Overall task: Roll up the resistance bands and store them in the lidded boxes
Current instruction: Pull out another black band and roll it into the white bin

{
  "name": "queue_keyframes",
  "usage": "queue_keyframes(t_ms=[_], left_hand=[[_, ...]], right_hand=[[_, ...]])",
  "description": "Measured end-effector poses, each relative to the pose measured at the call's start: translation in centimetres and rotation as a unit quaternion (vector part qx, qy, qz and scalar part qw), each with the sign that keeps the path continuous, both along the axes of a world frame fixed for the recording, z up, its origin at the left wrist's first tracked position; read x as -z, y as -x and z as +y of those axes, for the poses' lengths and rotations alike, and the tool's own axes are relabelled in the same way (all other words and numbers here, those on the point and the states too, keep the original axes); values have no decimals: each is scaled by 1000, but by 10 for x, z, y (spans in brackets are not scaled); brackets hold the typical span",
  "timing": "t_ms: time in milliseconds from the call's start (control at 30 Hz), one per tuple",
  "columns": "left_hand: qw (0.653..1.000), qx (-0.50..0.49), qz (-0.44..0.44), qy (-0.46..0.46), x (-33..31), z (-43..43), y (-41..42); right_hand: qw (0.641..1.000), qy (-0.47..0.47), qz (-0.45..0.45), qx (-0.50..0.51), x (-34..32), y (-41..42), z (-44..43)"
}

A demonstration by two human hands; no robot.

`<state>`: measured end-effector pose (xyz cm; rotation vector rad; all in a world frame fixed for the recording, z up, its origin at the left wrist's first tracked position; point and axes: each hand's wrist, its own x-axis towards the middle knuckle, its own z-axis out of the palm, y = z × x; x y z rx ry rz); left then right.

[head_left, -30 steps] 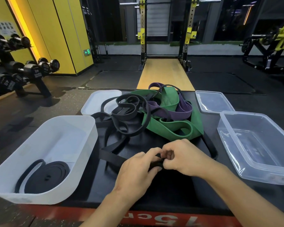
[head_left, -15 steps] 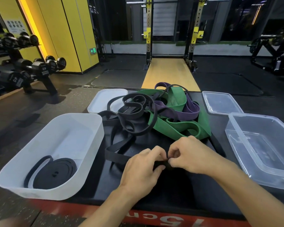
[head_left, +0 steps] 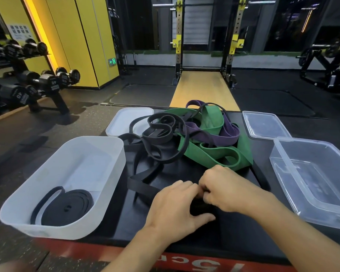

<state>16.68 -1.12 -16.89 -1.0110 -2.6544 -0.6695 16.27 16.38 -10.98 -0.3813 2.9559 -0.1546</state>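
Black rubber is what you have in hand: your left hand (head_left: 173, 209) and right hand (head_left: 229, 191) meet at the near middle of the table (head_left: 196, 237). The fingers of both are curled and pinching the end of a black band (head_left: 139, 186), whose free length trails off to the left and back into the heap. I judge this to be the start of a roll, though the coil itself is hidden between your fingers. The next move calls for turning the coil tight while you feed in the tail. That tail runs in among the loose black bands (head_left: 161, 132) and may snag there, so free it before you pull. One rolled band (head_left: 67, 210) lies in the white box (head_left: 114, 173) at your left, with its white lid (head_left: 124, 118) behind. The green band (head_left: 214, 154) and purple band (head_left: 222, 137) lie tangled in the heap, not yet rolled. A clear box (head_left: 279, 169) stands at your right, its clear lid (head_left: 263, 124) beyond it.
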Motion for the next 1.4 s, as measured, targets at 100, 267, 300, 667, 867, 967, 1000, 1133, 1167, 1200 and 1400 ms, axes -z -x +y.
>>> queue_keyframes(t_ms=[100, 267, 300, 667, 867, 967, 1000, 1133, 1167, 1200, 1400], left_hand=[[1000, -5, 0, -10, 4, 1, 4], [999, -17, 30, -31, 10, -1, 6], [999, -21, 24, -36, 10, -1, 6], [993, -76, -28, -86, 1, 1, 1], [989, -98, -77, -84, -2, 2, -1], [988, -98, -83, -91, -2, 1, 0], [988, -97, -83, -89, -2, 2, 0], [991, -90, -61, -72, -5, 0, 0], [993, -84, -44, -66, -6, 0, 1], [995, -74, -24, -59, -5, -1, 2], [998, -28, -2, -51, -3, -1, 6]], right_hand=[[1000, -4, -16, -10, -3, 2, -2], [998, -4, -50, -28, -8, 1, 2], [998, -5, -58, -33, -9, 1, 3], [993, 103, -23, -47, 5, -9, 18], [987, 156, -7, -28, 17, -16, 20], [982, 188, -6, -10, 16, -22, 20], [985, 173, -2, -18, 18, -23, 20], [991, 113, 46, -56, 26, -19, 18], [989, 124, 56, -64, 26, -19, 20], [987, 135, 58, -68, 26, -21, 22], [980, 192, 23, -53, 25, -34, 26]])
